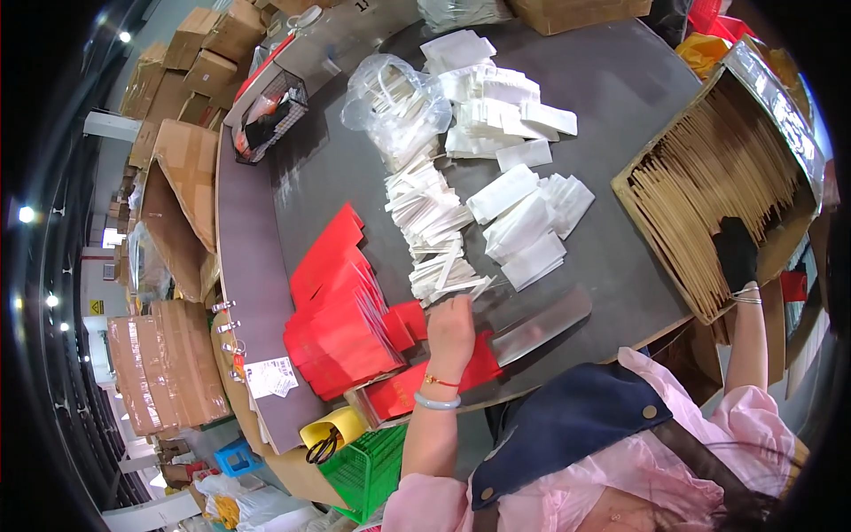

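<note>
My left hand [452, 330], bare with bracelets at the wrist, is closed at the near end of a long row of white paper slips [430, 208]. What its fingers hold, if anything, is hidden. Just below it lies a red paper envelope [399, 392] beside a clear plastic strip [542, 326]. To the left are fanned stacks of red envelopes [341, 350]. My right hand [737, 253], in a black glove, reaches into a cardboard box [687, 284] at the right and touches the tightly packed brown cardboard sheets [718, 168]; its fingers blend into the dark glove.
More white packets [523, 217] lie in piles mid-table, with a clear plastic bag [386, 97] behind. A black wire basket [270, 120] stands far left. Scissors [324, 445] sit in a yellow holder [346, 426] at the near edge, above a green crate [377, 470]. Cartons [168, 363] stack up left.
</note>
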The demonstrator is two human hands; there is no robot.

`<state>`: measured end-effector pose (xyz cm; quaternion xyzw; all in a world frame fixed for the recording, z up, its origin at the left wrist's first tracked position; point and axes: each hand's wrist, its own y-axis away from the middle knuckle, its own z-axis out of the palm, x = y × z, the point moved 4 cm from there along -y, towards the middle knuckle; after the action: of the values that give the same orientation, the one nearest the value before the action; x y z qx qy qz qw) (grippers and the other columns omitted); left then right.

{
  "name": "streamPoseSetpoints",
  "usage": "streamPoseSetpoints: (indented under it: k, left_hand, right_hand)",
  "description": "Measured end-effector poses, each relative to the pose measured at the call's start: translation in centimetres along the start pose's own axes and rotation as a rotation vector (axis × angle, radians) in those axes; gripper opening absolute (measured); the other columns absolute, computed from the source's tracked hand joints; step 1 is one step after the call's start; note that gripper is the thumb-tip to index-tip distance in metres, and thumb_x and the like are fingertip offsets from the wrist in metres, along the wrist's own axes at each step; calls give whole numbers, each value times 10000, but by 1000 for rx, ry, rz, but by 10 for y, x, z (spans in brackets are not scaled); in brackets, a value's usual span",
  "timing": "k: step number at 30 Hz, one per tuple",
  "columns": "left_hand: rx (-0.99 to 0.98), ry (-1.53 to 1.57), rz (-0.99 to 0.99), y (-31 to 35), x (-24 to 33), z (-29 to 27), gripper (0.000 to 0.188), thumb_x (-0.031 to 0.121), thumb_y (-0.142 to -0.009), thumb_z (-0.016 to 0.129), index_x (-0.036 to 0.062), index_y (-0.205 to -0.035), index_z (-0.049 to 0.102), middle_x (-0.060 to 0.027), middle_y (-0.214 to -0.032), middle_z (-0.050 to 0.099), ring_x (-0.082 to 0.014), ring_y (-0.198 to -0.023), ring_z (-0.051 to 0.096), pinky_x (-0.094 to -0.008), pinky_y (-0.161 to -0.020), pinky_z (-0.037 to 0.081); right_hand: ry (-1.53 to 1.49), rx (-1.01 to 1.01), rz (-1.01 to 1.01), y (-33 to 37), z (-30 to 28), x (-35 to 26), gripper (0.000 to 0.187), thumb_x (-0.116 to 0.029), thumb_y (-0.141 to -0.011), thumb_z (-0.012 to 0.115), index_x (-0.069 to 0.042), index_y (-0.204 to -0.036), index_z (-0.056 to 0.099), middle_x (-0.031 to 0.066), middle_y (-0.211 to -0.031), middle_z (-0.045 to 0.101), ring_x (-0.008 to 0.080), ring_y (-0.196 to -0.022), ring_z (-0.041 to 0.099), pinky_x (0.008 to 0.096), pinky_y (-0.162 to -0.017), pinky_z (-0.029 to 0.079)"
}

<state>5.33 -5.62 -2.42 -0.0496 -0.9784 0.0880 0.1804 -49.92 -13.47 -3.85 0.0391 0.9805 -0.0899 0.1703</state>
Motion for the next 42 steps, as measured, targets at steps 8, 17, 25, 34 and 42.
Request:
streamPoseSetpoints:
  k: [8,17,25,34,42]
  left_hand:
    - [75,205,-21,-39,45,28,213,60,-749,723,37,-916,594,-135,-910,595,-341,-883,568,-420,-772,463]
    - [104,213,-48,-38,42,38,258,94,-718,766,58,-937,636,-99,-889,622,-298,-834,592,-390,-722,479]
    - [-398,750,-510,-22,52,-7,149,139,-724,770,73,-829,687,-56,-754,617,-273,-771,596,-378,-706,485]
    - [-82,114,-169,62,45,-30,580,241,-612,832,98,-1146,655,-78,-1137,568,-315,-1092,491,-448,-966,387]
    - [-143,72,-135,57,56,-14,744,230,-576,850,66,-1250,583,-100,-1228,546,-347,-1159,460,-463,-997,365]
  right_hand:
    - [-45,-30,110,-5,9,-6,294,-173,-893,569,27,-1107,589,203,-1088,612,372,-1055,577,419,-914,452]
    - [-88,231,206,2,-2,1,444,-217,-1005,518,54,-1354,477,187,-1361,543,263,-1251,527,332,-1049,408]
    - [-512,-117,-408,21,-10,-192,176,-25,-818,638,-29,-992,664,151,-817,579,338,-804,563,400,-706,451]
    - [-166,-560,-729,60,63,-241,179,-236,-825,670,-186,-992,713,102,-789,590,303,-728,595,425,-639,475]
    - [-567,-340,-917,70,105,-265,65,-128,-796,668,-85,-845,669,128,-808,594,333,-755,597,435,-654,483]
